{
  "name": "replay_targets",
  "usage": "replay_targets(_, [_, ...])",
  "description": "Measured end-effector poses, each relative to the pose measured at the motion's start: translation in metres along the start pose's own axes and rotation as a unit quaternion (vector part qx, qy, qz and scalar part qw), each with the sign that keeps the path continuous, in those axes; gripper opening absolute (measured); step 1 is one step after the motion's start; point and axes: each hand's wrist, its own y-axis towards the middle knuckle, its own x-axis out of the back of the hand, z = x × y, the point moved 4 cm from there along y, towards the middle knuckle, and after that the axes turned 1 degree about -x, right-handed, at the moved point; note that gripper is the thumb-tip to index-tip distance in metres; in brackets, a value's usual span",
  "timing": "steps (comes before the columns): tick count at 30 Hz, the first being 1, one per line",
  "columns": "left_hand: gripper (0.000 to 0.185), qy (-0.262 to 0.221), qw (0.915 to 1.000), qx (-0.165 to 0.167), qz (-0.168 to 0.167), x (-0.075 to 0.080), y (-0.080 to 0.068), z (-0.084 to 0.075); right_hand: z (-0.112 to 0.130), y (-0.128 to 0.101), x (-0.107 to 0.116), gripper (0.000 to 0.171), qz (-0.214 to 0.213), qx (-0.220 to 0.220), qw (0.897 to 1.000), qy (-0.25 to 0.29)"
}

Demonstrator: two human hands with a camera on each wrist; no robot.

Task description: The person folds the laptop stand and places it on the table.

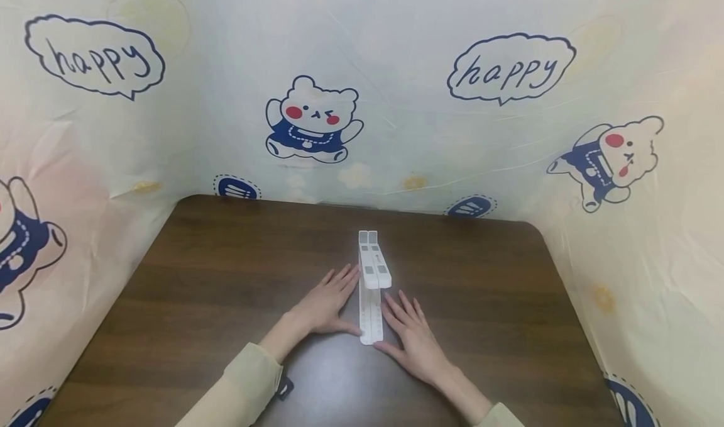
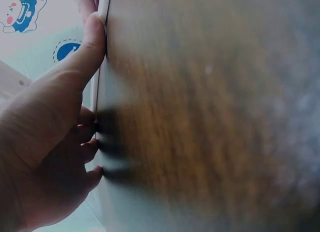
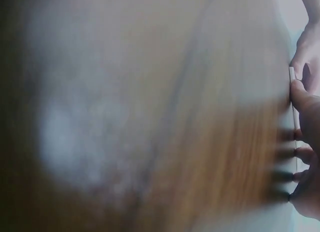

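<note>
A long, narrow white plastic folding piece (image 1: 370, 282) lies on the dark wooden table (image 1: 226, 276), pointing away from me, with a shorter white section stacked on its far half. My left hand (image 1: 338, 301) lies flat on the table against its left side, fingers straight and thumb at its near end. My right hand (image 1: 399, 326) lies flat against its right side in the same way. In the left wrist view, my left hand (image 2: 75, 122) has its thumb on the white edge (image 2: 103, 12). The right wrist view shows my right hand (image 3: 304, 142) beside the white edge (image 3: 291, 74).
A plastic sheet (image 1: 362, 100) printed with cartoon bears and "happy" speech bubbles walls the table at the back and both sides. A small dark tag (image 1: 285, 387) lies by my left sleeve.
</note>
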Motion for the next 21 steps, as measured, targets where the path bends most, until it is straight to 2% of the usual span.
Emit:
replay_targets(10, [0.140,-0.006,1.0000,-0.002,0.005,0.000,-0.009,-0.009,0.003,0.001,-0.003,0.075,-0.024,0.005,1.000,0.001])
replay_targets(16, [0.140,-0.017,0.9998,-0.005,0.005,0.000,-0.011,-0.009,0.004,0.003,-0.005,0.078,-0.009,0.015,1.000,-0.001])
replay_targets(21, [0.123,-0.047,0.9989,-0.001,-0.005,0.005,-0.007,-0.005,-0.003,0.008,0.010,0.074,0.002,0.024,1.000,0.018])
